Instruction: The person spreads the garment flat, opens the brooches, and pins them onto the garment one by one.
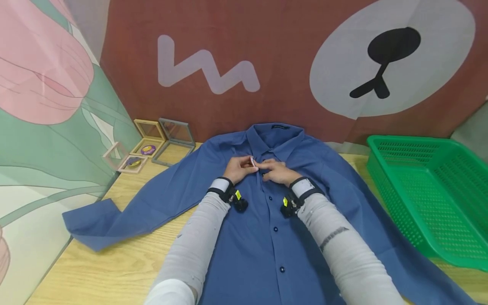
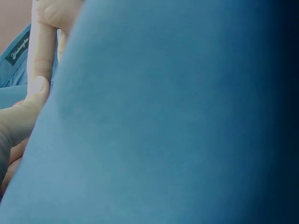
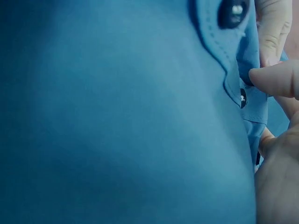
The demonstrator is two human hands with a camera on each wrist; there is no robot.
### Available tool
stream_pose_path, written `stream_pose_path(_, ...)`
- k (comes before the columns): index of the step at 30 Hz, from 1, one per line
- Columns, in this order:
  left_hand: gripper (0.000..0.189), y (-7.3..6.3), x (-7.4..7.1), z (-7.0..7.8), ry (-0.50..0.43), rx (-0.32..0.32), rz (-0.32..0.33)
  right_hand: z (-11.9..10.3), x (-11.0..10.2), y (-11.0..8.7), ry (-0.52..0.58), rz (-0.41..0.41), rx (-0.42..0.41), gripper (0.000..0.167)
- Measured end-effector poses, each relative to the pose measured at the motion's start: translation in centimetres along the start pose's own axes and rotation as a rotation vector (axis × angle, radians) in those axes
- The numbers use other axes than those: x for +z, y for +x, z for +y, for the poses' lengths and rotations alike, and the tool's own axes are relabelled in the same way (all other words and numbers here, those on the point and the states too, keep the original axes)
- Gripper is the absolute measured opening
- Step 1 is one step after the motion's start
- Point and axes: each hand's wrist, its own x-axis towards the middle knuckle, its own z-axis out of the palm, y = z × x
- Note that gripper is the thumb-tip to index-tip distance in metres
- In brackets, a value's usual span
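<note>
A blue long-sleeved button-up shirt lies spread front up on the table, collar at the far side. Just below the collar, my left hand pinches a small badge, seen edge-on as a thin white and reddish piece. My right hand meets it at the shirt's front, its index finger reaching to the left fingertips. In the right wrist view, the right thumb lies on the button placket, fingers partly behind the cloth. Blurred cloth fills most of both wrist views, and the badge's face is hidden.
On the left stand several open display frames: a yellow one with a purple round badge, a grey one, and a pink one. A green plastic basket sits at right. A printed wall covering rises behind the table.
</note>
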Motion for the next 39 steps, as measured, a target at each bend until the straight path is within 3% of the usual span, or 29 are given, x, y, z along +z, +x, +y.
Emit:
stream_pose_path(9,0.046,-0.4,0.0,0.5,0.056,0.037,-0.021,-0.1,-0.1,-0.2,0.007,-0.036,0.040,0.076)
stream_pose_path(17,0.048,0.1,0.2,-0.1,0.064,0.043,-0.032,-0.1,-0.3,-1.2,0.037,-0.038,0.029,0.075)
stream_pose_path(21,0.050,0.3,-0.2,0.4,0.195,0.045,-0.030,0.5,-0.7,-1.6,-0.046,0.075,0.021,0.067)
stream_pose_path(24,0.053,0.2,-0.5,0.9,0.342,0.061,-0.015,1.2,-1.1,-1.9,-0.200,0.107,0.031,0.062)
stream_pose_path(28,0.054,0.3,-0.5,1.6,0.544,0.100,-0.029,1.8,-1.3,-2.3,-0.381,-0.027,0.104,0.070)
stream_pose_path(31,0.051,0.4,-0.2,2.2,0.661,0.116,-0.043,2.1,-1.5,-2.4,-0.437,-0.111,0.192,0.081)
stream_pose_path(39,0.047,1.0,0.7,3.3,0.849,0.047,-0.082,2.9,-2.6,-1.7,-0.502,-0.155,0.322,0.101)
